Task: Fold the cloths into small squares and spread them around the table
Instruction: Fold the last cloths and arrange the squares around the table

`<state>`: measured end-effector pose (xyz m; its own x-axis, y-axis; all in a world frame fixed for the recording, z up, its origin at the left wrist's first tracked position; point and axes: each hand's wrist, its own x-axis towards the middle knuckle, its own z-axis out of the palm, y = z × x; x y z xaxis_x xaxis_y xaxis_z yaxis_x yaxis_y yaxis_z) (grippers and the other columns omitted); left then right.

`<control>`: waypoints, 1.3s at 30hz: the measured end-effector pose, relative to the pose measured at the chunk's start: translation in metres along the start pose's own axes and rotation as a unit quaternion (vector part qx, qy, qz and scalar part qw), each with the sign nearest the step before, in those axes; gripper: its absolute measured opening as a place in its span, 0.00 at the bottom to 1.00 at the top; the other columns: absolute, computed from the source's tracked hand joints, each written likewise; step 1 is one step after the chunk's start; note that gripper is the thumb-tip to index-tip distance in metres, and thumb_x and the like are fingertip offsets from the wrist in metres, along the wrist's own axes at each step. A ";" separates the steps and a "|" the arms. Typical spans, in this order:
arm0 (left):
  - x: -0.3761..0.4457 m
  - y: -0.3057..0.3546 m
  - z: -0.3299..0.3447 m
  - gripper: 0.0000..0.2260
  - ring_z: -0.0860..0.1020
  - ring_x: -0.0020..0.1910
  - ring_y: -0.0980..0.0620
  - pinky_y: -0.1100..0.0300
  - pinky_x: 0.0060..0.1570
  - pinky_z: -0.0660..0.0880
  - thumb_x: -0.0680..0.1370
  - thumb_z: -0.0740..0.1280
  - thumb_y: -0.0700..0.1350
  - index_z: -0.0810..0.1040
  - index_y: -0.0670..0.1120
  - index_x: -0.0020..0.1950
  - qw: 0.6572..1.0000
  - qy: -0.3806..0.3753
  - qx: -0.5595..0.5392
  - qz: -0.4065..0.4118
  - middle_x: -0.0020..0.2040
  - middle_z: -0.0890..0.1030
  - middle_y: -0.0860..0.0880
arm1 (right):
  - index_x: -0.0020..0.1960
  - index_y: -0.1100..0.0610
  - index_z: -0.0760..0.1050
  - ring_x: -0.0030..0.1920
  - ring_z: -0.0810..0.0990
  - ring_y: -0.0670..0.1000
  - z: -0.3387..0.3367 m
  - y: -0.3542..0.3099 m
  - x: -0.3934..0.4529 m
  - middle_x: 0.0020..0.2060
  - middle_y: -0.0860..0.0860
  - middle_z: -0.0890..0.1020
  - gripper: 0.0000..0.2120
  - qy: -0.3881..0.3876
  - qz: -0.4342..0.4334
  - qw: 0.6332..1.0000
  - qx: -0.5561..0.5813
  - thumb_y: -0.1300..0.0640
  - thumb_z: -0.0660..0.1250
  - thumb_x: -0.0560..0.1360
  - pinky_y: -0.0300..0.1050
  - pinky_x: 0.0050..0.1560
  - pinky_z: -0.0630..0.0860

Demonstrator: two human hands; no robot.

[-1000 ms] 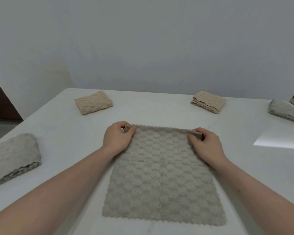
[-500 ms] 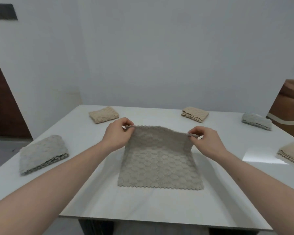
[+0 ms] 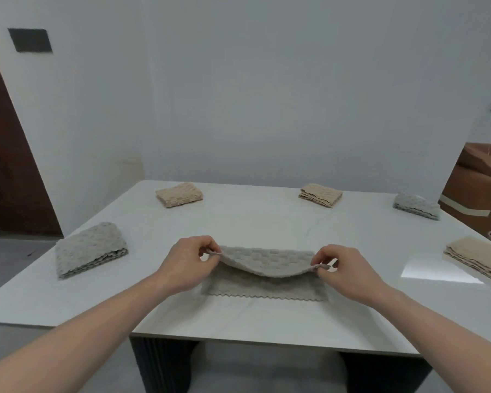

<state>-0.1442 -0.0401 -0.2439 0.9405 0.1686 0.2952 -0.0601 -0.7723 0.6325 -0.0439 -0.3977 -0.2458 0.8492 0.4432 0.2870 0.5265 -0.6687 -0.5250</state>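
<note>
the grey cloth (image 3: 267, 263), hanging upright half a second ago, now doubles over itself on the table (image 3: 267, 222); left hand (image 3: 186, 263) and right hand (image 3: 347, 272) each pinch a raised corner

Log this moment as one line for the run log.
left hand: pinches grey cloth corner | right hand: pinches other corner | fold: half-done

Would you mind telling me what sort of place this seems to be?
Probably a plain indoor room, perhaps a dining or storage space: a white glossy table by bare white walls, a dark brown door, and brown cardboard boxes stacked at the right.
</note>
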 end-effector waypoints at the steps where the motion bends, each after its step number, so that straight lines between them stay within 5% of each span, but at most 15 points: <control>1: -0.004 -0.002 0.002 0.03 0.80 0.49 0.63 0.57 0.55 0.79 0.76 0.71 0.48 0.83 0.57 0.44 1.000 -0.002 0.004 0.004 0.45 0.84 0.62 | 0.41 0.42 0.81 0.48 0.81 0.40 0.002 0.000 -0.004 0.41 0.37 0.83 0.10 -0.005 0.001 1.000 0.000 0.58 0.71 0.71 0.40 0.49 0.77; 21: -0.033 -0.017 0.014 0.03 0.77 0.46 0.61 0.63 0.49 0.75 0.76 0.68 0.53 0.78 0.58 0.42 0.980 -0.089 0.162 0.077 0.44 0.79 0.62 | 0.42 0.40 0.82 0.51 0.78 0.36 0.015 0.009 -0.039 0.46 0.34 0.81 0.02 -0.060 0.011 0.998 -0.035 0.44 0.71 0.70 0.39 0.55 0.76; 26: -0.020 0.007 0.012 0.11 0.73 0.48 0.60 0.61 0.48 0.72 0.78 0.62 0.59 0.81 0.57 0.43 0.971 -0.030 0.201 0.126 0.44 0.79 0.62 | 0.41 0.41 0.80 0.53 0.76 0.39 0.017 -0.003 -0.025 0.46 0.35 0.80 0.08 -0.012 0.014 0.999 -0.049 0.38 0.66 0.72 0.43 0.55 0.75; 28: -0.007 0.021 0.023 0.10 0.74 0.55 0.58 0.59 0.53 0.73 0.79 0.62 0.57 0.82 0.56 0.50 0.980 -0.016 0.166 0.111 0.52 0.79 0.62 | 0.48 0.40 0.80 0.58 0.76 0.41 0.028 -0.013 -0.011 0.53 0.35 0.80 0.06 0.007 0.014 0.999 -0.038 0.42 0.66 0.75 0.42 0.59 0.74; 30: 0.007 0.030 0.042 0.14 0.72 0.64 0.55 0.57 0.64 0.71 0.80 0.62 0.56 0.81 0.56 0.60 0.982 -0.039 0.156 0.098 0.64 0.77 0.59 | 0.63 0.43 0.78 0.69 0.72 0.47 0.044 -0.023 0.005 0.68 0.41 0.76 0.14 -0.012 0.022 0.998 -0.051 0.45 0.65 0.79 0.42 0.69 0.68; 33: 0.022 0.036 0.077 0.23 0.61 0.78 0.50 0.53 0.78 0.57 0.82 0.58 0.59 0.69 0.56 0.77 0.976 -0.116 0.170 0.066 0.80 0.64 0.54 | 0.80 0.50 0.63 0.81 0.55 0.55 0.071 -0.035 0.021 0.81 0.51 0.58 0.26 -0.072 0.056 0.992 -0.090 0.46 0.58 0.83 0.50 0.80 0.53; 36: 0.024 0.032 0.103 0.26 0.49 0.83 0.49 0.48 0.81 0.46 0.85 0.50 0.60 0.56 0.56 0.83 0.965 -0.171 0.198 0.036 0.84 0.52 0.52 | 0.83 0.49 0.49 0.83 0.45 0.56 0.092 -0.035 0.026 0.83 0.51 0.48 0.30 -0.109 0.086 0.979 -0.147 0.42 0.49 0.84 0.56 0.81 0.44; 39: 0.025 0.025 0.112 0.26 0.45 0.83 0.50 0.47 0.81 0.41 0.85 0.47 0.59 0.52 0.57 0.84 0.961 -0.172 0.214 0.034 0.85 0.49 0.53 | 0.84 0.48 0.46 0.83 0.43 0.55 0.101 -0.027 0.025 0.83 0.50 0.47 0.30 -0.106 0.087 0.976 -0.169 0.40 0.44 0.84 0.57 0.81 0.40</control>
<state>-0.0850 -0.1236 -0.3009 0.9986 -0.0469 0.0239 -0.0513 -0.9679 0.2460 -0.0411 -0.3082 -0.3059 0.9181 0.3955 0.0267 0.3894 -0.8873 -0.2471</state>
